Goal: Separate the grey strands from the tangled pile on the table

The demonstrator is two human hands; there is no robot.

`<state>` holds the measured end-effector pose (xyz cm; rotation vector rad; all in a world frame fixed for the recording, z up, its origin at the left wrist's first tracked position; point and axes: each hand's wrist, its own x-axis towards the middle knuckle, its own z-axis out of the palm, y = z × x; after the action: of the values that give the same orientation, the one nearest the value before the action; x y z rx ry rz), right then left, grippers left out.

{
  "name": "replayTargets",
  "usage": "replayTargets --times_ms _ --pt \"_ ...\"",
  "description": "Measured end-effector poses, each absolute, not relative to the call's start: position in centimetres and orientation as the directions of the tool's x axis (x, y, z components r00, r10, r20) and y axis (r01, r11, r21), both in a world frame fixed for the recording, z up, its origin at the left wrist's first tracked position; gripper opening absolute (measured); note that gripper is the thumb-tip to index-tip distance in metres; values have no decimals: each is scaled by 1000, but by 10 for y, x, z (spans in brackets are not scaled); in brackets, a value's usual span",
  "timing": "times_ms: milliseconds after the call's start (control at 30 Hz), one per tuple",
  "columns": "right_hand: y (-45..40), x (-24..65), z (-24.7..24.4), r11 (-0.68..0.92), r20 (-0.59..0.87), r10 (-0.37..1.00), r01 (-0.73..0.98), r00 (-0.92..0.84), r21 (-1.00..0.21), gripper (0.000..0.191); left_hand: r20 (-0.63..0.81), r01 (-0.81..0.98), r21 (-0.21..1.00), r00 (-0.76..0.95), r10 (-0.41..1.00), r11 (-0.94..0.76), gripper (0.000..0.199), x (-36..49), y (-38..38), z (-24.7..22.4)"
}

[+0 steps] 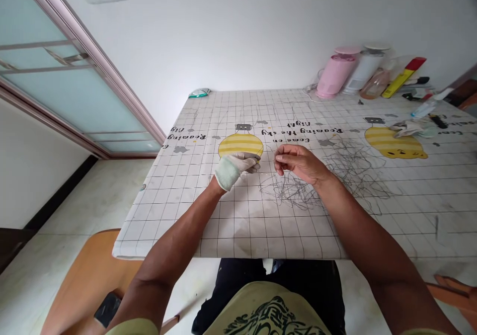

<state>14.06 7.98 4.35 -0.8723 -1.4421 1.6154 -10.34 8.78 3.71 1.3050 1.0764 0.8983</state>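
A white work glove with a pale green cuff covers my left hand, its thumb and fingers pressed together over the tablecloth. Whatever it may pinch is too small to make out. Bare and just to the right of it, my right hand has curled fingers with the thumb against the fingertips; any thin strand there cannot be seen. A gap separates the two hands. Below and beside my right hand lies a loose tangle of thin dark wire-like strands, spreading to the right behind the wrist.
A checked tablecloth covers the table. At the back right stand a pink cylindrical device, a white one, a bottle and a yellow-red box. Another glove lies right. A wooden chair holds a dark phone-like object.
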Motion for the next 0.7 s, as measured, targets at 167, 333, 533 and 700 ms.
replayTargets --times_ms 167,333,533,700 --pt "77 139 42 -63 -26 883 -64 -469 -996 24 -90 256 966 237 967 27 25 -99 85 36" --pt "75 132 38 -37 -54 871 44 -488 -998 24 174 642 721 194 965 -259 27 -94 86 31" --pt "70 124 36 -31 -61 845 65 -532 -997 30 195 765 475 391 899 -435 32 -95 86 31" --pt "74 123 32 -52 -42 936 -18 -349 -999 42 244 766 445 396 885 -465 33 -101 80 35"
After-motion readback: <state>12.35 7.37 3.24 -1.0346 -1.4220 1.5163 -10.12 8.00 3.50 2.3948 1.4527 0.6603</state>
